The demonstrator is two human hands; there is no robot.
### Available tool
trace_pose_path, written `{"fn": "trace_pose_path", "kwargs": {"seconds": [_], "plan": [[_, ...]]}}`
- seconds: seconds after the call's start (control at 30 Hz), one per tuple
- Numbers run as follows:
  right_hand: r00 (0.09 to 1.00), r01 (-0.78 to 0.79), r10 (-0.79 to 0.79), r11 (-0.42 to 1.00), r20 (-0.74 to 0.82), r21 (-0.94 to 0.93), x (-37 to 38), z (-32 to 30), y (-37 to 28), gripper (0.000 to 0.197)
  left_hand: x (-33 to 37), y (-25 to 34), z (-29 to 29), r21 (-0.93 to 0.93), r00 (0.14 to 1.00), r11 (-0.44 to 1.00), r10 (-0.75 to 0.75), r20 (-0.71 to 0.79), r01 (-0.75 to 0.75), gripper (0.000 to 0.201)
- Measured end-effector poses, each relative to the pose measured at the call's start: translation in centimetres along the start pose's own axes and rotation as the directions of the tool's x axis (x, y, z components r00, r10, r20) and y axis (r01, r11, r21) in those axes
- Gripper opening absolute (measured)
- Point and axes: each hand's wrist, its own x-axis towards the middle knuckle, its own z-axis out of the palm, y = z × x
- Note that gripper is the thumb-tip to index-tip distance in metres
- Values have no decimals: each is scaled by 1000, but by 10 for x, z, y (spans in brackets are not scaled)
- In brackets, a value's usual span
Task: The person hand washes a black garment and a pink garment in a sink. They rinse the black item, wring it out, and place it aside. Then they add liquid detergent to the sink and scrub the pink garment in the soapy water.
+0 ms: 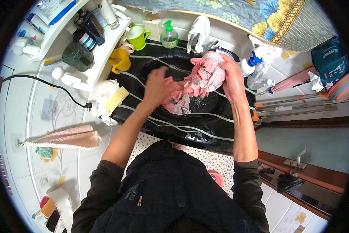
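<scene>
A wet, bunched pink and white checked cloth [206,75] is held up over the black sink basin [199,104]. Closed round its right side is my right hand [233,79], thumb on top. The cloth's lower left end hangs down into the basin. At that end is my left hand [158,88], smeared by motion; whether its fingers grip the cloth cannot be made out. Behind the cloth, the faucet [225,52] is partly hidden, with a white cloth [199,33] draped close by.
A green pump bottle [169,37], a green cup [137,37] and a yellow cup [120,60] line the counter's back left. A yellow sponge [117,99] lies on white cloth at the left edge. A blue-topped bottle [250,64] stands right. White shelves [104,48] jut out at left.
</scene>
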Motion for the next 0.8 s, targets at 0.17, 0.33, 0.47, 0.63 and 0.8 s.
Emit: {"fn": "trace_pose_path", "kwargs": {"seconds": [0.17,0.33,0.47,0.63,0.8], "plan": [[1000,8,-8,1000,-7,-13,14,8,-2,33,-17,-3,39,-480,920,845,-33,391,234,53],[986,-159,154,984,-67,-84,4,-30,18,28,-4,-8,11,-369,749,800,-145,646,474,35],[959,-283,271,921,-83,-268,-9,-55,60,40,3,-23,-9,-531,908,803,-28,417,269,26],[973,-195,217,560,-85,-805,-32,-90,141,47,13,-18,-30,-301,936,907,-211,281,294,14],[929,-325,225,127,-292,-937,-45,-84,162,32,47,13,-74,-462,987,873,-151,48,156,11]]}}
